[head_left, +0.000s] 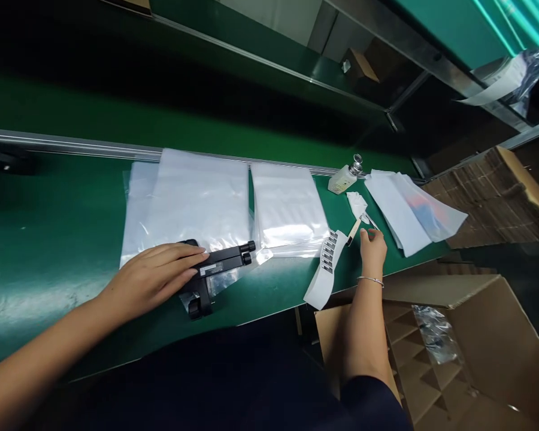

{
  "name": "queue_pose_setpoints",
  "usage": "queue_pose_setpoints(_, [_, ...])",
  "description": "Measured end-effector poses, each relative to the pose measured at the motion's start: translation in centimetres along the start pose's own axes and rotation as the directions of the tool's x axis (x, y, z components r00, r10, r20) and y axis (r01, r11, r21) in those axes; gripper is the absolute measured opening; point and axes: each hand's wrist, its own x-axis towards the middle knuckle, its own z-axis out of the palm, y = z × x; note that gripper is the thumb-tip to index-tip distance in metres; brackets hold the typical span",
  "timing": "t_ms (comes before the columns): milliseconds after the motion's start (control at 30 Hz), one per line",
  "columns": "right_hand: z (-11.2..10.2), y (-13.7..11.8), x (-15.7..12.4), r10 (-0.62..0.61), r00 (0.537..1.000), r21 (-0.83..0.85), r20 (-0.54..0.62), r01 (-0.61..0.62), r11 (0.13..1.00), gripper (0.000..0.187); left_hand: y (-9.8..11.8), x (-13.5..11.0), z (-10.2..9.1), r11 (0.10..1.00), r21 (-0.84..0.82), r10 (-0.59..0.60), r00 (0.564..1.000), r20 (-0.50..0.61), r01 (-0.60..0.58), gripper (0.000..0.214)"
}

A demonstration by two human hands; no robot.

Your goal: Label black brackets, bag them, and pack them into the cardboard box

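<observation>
My left hand (168, 272) lies over a black device with round knobs (224, 260) and a small pale label, gripping its left part near the table's front edge. Under and behind the device are clear plastic bags (202, 197). My right hand (372, 242) is at the right of the table, thumb and fingers half curled and apart. Its fingertips are at the near end of a slim metal tool (372, 221), which looks like tweezers; whether they touch cannot be made out. Beside it are a wooden-handled brush (354, 230), a crumpled white cloth (356, 205) and a label strip (326, 275).
A bottle with a metal top (341, 178) stands at the back. More bags (290, 206) lie mid-table, and white sheets (397, 215) at the right end. An open carton with dividers (480, 335) sits below right. Stacked cardboard (489, 197) stands beyond the table.
</observation>
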Motion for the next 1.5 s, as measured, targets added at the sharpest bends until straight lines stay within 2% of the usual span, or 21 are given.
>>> queue_pose_setpoints(167, [1.9,-1.8,1.7,0.016,0.997,0.018,0.076,-0.017,1.0,0.036,1.3,0.9,0.2,0.989,-0.011,-0.147,0.989,-0.005,0.147,0.028])
queue_pose_setpoints(333, [-0.1,-3.3,-1.6,-0.08,0.993,0.287,0.084,0.053,0.957,0.028,2.0,-0.1,0.0,0.971,-0.051,-0.233,0.972,0.027,0.234,0.029])
queue_pose_setpoints(367, [-0.5,-3.7,-2.9,-0.107,0.989,0.437,0.099,0.053,0.898,0.031,2.1,-0.2,0.1,0.968,-0.061,-0.243,0.97,0.027,0.244,0.028])
queue_pose_setpoints(433, [-0.7,-4.8,-6.3,-0.202,0.948,0.813,0.245,-0.088,0.576,0.03,2.2,-0.2,0.4,0.966,-0.08,-0.246,0.969,0.012,0.246,0.028])
queue_pose_setpoints(467, [-0.6,-5.6,-8.2,-0.243,0.926,0.881,0.289,-0.158,0.445,0.029,2.3,-0.1,0.6,0.966,-0.089,-0.244,0.97,0.002,0.243,0.028])
queue_pose_setpoints(533, [0.4,-7.4,-11.9,-0.383,0.843,0.906,0.377,-0.251,0.341,0.029,2.4,0.2,1.1,0.964,-0.101,-0.248,0.969,-0.016,0.245,0.027])
queue_pose_setpoints(633, [2.3,-9.7,-15.4,-0.536,0.768,0.916,0.352,-0.163,0.367,0.034,2.5,0.5,1.9,0.954,-0.106,-0.283,0.959,0.005,0.282,0.027])
queue_pose_setpoints(800, [2.9,-11.5,-13.7,-0.388,0.92,0.71,-0.061,0.314,0.631,0.028,2.4,0.3,2.7,0.944,-0.112,-0.306,0.951,0.041,0.309,0.028])
queue_pose_setpoints(867, [2.4,-11.6,-13.1,-0.369,0.924,0.596,-0.102,0.354,0.721,0.035,2.3,0.1,2.8,0.945,-0.121,-0.303,0.952,0.039,0.305,0.028])
queue_pose_setpoints(900, [2.3,-11.5,-13.4,-0.407,0.912,0.541,-0.044,0.364,0.758,0.034,2.2,0.1,2.9,0.944,-0.125,-0.303,0.952,0.038,0.306,0.028])
queue_pose_setpoints(967, [2.9,-11.2,-15.4,-0.559,0.814,0.427,0.159,0.454,0.782,0.027,2.2,0.0,2.9,0.942,-0.134,-0.307,0.951,0.034,0.309,0.027])
queue_pose_setpoints(1033, [4.3,-10.5,-18.3,-0.708,0.623,0.342,0.332,0.62,0.706,0.019,2.2,0.0,2.9,0.94,-0.142,-0.309,0.951,0.028,0.309,0.027])
queue_pose_setpoints(1100, [5.8,-9.5,-20.5,-0.795,0.476,0.344,0.377,0.725,0.597,0.011,2.2,0.1,2.9,0.94,-0.151,-0.307,0.952,0.024,0.307,0.027])
queue_pose_setpoints(1133, [6.2,-9.1,-20.9,-0.823,0.442,0.35,0.357,0.754,0.557,0.009,2.2,0.1,2.9,0.94,-0.154,-0.304,0.952,0.025,0.305,0.027])
queue_pose_setpoints(1167, [6.2,-8.8,-20.6,-0.837,0.448,0.337,0.315,0.771,0.54,0.008,2.2,0.1,2.8,0.94,-0.155,-0.302,0.953,0.027,0.302,0.027])
queue_pose_setpoints(1200, [5.8,-8.5,-19.8,-0.835,0.495,0.298,0.24,0.781,0.548,0.008,2.2,0.1,2.8,0.941,-0.156,-0.3,0.954,0.028,0.3,0.027])
queue_pose_setpoints(1300, [2.3,-8.4,-14.4,-0.671,0.73,0.081,-0.132,0.682,0.726,0.013,2.2,0.1,2.8,0.944,-0.149,-0.294,0.955,0.027,0.295,0.027])
queue_pose_setpoints(1333, [0.8,-8.5,-12.4,-0.597,0.78,0.04,-0.188,0.614,0.789,0.015,2.2,0.1,2.8,0.945,-0.145,-0.292,0.956,0.023,0.292,0.027])
queue_pose_setpoints(1367, [-0.5,-8.7,-10.7,-0.576,0.795,0.002,-0.191,0.587,0.81,0.02,2.2,0.1,2.8,0.946,-0.142,-0.29,0.957,0.02,0.29,0.027])
queue_pose_setpoints(1433, [-2.2,-9.2,-8.9,-0.598,0.758,-0.062,-0.26,0.605,0.794,0.031,2.2,0.1,2.7,0.947,-0.139,-0.291,0.957,0.022,0.291,0.027])
queue_pose_setpoints(1500, [-2.3,-9.9,-9.6,-0.6,0.711,0.048,-0.368,0.659,0.751,0.031,2.3,0.2,2.7,0.945,-0.143,-0.293,0.956,0.029,0.295,0.027])
